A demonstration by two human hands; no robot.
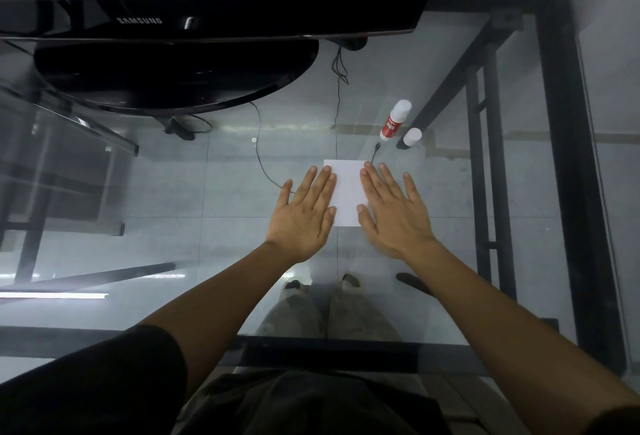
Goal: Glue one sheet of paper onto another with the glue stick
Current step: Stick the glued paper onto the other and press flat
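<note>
A white sheet of paper (347,192) lies flat on the glass table. My left hand (304,213) rests flat, fingers spread, over the paper's left edge. My right hand (391,213) lies flat over its right edge. Whether a second sheet lies beneath the top one cannot be told. The glue stick (394,120), white with a red label, lies on its side beyond the paper to the right. Its white cap (412,137) stands apart, just to the right of it.
A black Samsung monitor (194,15) on a round stand (173,71) fills the far left of the glass table (173,192). Thin black cables (260,154) run toward the paper. The table's black metal frame (568,157) borders the right side.
</note>
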